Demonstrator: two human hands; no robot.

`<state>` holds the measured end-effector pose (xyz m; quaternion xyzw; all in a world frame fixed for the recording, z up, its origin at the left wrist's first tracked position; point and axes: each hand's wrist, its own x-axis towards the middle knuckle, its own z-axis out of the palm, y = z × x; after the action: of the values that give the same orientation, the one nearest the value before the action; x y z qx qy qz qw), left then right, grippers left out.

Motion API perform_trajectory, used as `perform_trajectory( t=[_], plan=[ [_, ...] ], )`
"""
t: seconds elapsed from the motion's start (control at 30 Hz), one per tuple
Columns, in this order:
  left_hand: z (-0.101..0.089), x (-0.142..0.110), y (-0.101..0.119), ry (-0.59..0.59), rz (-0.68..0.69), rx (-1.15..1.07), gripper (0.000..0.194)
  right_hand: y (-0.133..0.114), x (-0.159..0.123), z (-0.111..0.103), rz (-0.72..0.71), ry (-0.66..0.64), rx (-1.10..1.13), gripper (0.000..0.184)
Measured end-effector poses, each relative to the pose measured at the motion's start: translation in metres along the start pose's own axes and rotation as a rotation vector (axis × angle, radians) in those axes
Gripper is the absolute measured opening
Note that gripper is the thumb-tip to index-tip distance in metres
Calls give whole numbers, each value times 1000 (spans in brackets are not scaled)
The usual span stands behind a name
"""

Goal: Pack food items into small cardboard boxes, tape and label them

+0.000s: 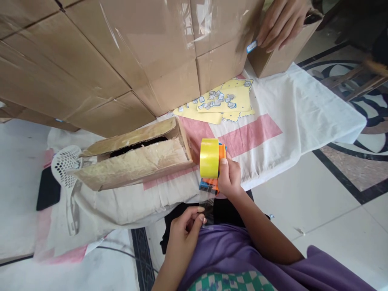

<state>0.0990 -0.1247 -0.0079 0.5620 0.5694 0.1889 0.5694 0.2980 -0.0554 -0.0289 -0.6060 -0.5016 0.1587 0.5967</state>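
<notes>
My right hand (230, 177) is closed around the orange handle of a tape dispenser (222, 151), which carries a big roll of yellow-looking tape (209, 158). From the dispenser's lower end a strip of clear tape (207, 208) runs down toward my lap. Its loose end is pinched between the thumb and fingers of my left hand (189, 222). Left of the dispenser, an open cardboard box (130, 165) lies on the cloth, flaps apart and dark inside. Neither hand touches the box.
Stacked taped cartons (121, 60) wall off the far side. Yellow paper sheets (224, 103) hold several small labels. Another person's hand (281, 24) holds a small label (251, 47) beside a carton (279, 54). A white skimmer (67, 165) and a black phone-like slab (48, 189) lie left.
</notes>
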Motion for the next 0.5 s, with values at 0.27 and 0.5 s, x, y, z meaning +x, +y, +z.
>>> perform_trajectory(
  t=[0.27, 0.5],
  plan=[
    [-4, 1, -9, -87, -14, 43, 34, 1, -2, 1, 33, -9, -9, 47],
    [2, -2, -3, -32, -12, -25, 27, -1, 0, 0, 33, -12, -27, 46]
  ],
)
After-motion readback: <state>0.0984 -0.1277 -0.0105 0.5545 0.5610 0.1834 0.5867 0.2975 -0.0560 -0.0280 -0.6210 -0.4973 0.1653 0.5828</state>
